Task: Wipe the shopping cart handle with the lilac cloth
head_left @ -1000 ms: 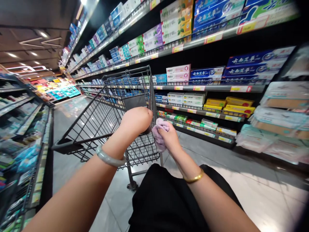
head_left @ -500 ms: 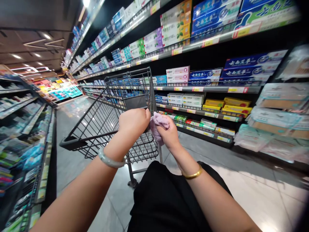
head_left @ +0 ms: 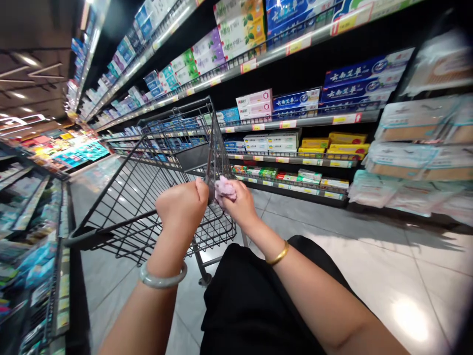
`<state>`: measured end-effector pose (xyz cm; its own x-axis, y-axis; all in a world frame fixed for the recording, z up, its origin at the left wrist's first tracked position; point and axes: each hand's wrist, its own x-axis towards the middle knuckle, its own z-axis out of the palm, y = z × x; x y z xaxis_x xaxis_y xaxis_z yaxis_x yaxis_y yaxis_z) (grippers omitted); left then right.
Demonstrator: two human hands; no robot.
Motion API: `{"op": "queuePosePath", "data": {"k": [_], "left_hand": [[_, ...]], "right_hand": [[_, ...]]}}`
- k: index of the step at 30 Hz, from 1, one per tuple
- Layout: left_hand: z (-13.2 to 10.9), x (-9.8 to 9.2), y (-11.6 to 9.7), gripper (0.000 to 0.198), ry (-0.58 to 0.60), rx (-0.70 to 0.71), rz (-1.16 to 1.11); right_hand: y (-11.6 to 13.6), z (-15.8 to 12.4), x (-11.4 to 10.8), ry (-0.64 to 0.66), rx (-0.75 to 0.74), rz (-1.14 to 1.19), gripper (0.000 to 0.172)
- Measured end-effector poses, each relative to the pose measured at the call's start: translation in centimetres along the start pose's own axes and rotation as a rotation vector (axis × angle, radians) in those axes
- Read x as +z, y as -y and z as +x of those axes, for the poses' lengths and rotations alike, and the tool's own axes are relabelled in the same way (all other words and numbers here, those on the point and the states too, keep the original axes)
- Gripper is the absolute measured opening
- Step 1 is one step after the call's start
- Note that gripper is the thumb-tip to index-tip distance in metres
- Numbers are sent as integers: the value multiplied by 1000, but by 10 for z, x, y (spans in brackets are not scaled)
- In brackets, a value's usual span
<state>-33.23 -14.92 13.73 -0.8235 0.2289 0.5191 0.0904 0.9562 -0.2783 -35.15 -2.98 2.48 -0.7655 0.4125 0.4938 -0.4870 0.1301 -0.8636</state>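
Note:
A dark wire shopping cart (head_left: pixel 133 172) stands before me, tilted in my view. My left hand (head_left: pixel 181 207) is closed in a fist on the cart's near rail, thumb upward, hiding that part of the bar. Close beside it, my right hand (head_left: pixel 239 202) clutches a crumpled, light purple cloth (head_left: pixel 224 190). The cloth lies against the cart's right near corner; its far side is hidden. A grey panel (head_left: pixel 192 158) sits inside the cart, beyond my hands.
Shelves of boxed toothpaste (head_left: pixel 354 84) run along the right side. Plastic-wrapped packs (head_left: pixel 410 158) hang at the far right. Another shelf row (head_left: pixel 29 276) lines the left. Tiled floor (head_left: pixel 369 251) lies between, and my black-clothed knees (head_left: pixel 254 296) are below.
My view has shifted, so the cart and shelves sit further left. The right hand with the cloth has moved slightly down against the cart, and the cloth looks more bunched.

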Motion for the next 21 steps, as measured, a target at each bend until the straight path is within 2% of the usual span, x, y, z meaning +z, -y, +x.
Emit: {"op": "queuePosePath", "data": {"k": [2,3,5,7,8,9,13,14,16,18,19,21], "left_hand": [[1,0,-2,75,-2,-12,-4],[1,0,-3,75,-2,-20,-3],[1,0,-3,72,19,-26,1],[1,0,-4,67,49,-14,0],[1,0,-4,65,53,-14,-4],[1,-1,-5,65,47,-20,-10],[2,0,-6,71,8,-61,-21],[2,0,-6,71,12,-58,-17],[3,-1,-6,66,50,-34,-2],[3,-1,-5,61,88,-8,13],[3,-1,-6,61,87,-5,15],[2,-2,-6,66,46,-27,7]], "right_hand": [[-3,1,-1,-38,132,2,31],[0,1,-2,-64,120,24,32],[13,2,-3,-98,-76,71,38],[26,2,-3,-35,-327,44,40],[28,2,-3,-13,-395,11,40],[27,2,-2,5,-408,-28,38],[17,2,-1,-96,-117,-72,34],[20,1,-1,-120,-107,-47,35],[32,0,-3,-105,-234,4,37],[41,-1,-5,-27,-372,10,37],[42,-1,-6,-11,-389,-2,37],[35,0,-6,-23,-288,-47,36]]}}
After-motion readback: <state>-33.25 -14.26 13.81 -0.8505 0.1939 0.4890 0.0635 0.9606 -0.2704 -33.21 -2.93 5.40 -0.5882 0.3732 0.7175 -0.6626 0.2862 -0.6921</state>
